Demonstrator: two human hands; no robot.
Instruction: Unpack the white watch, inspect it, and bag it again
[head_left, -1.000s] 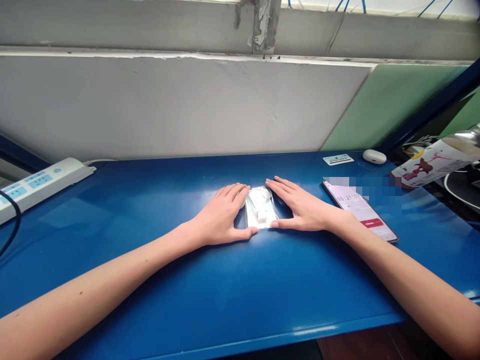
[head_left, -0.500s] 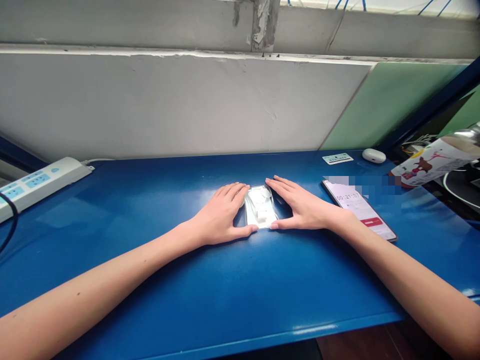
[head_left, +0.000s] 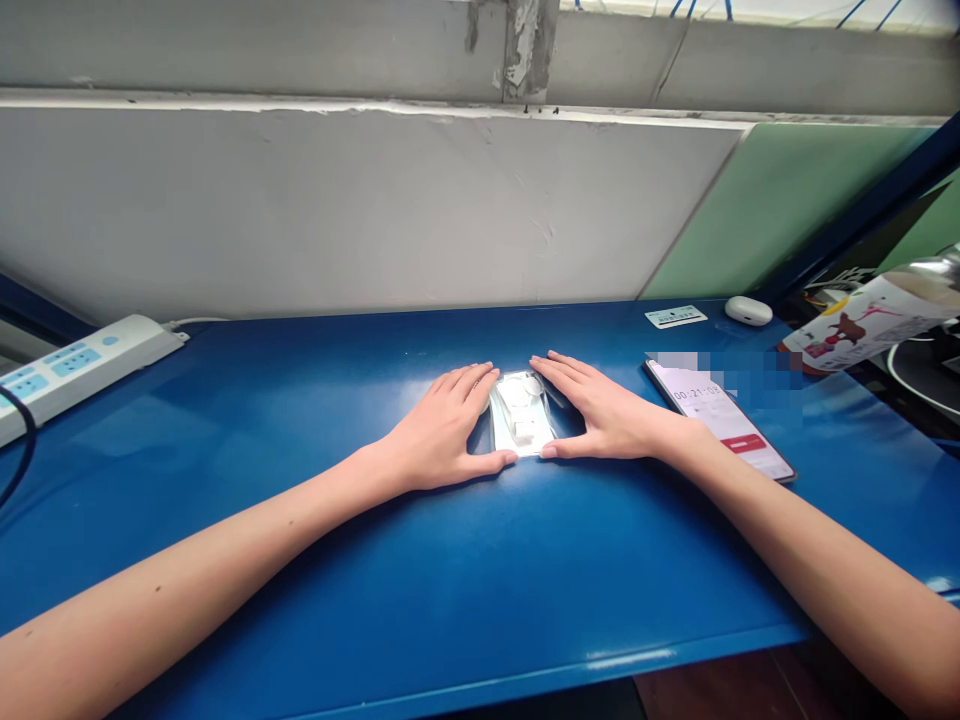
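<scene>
A small clear plastic packet (head_left: 523, 410) with a white item inside lies flat on the blue table (head_left: 480, 580). What the white item is, I cannot make out; one part of it looks rounded and another blocky. My left hand (head_left: 454, 425) rests along the packet's left side, fingers stretched out and thumb tip at its near edge. On the other side is my right hand (head_left: 596, 410), also open, its thumb by the near right corner and its fingers pointing past the far right corner. Both palms face inward, with the packet between them.
To the right lie a phone (head_left: 720, 420) with a running timer, a printed card (head_left: 676, 317) and a white earbud case (head_left: 748, 311). A labelled bottle (head_left: 862, 325) leans at the far right. At the left is a white power strip (head_left: 82, 370) with a black cable.
The phone's timer has advanced. Both hands and the packet hold practically the same positions.
</scene>
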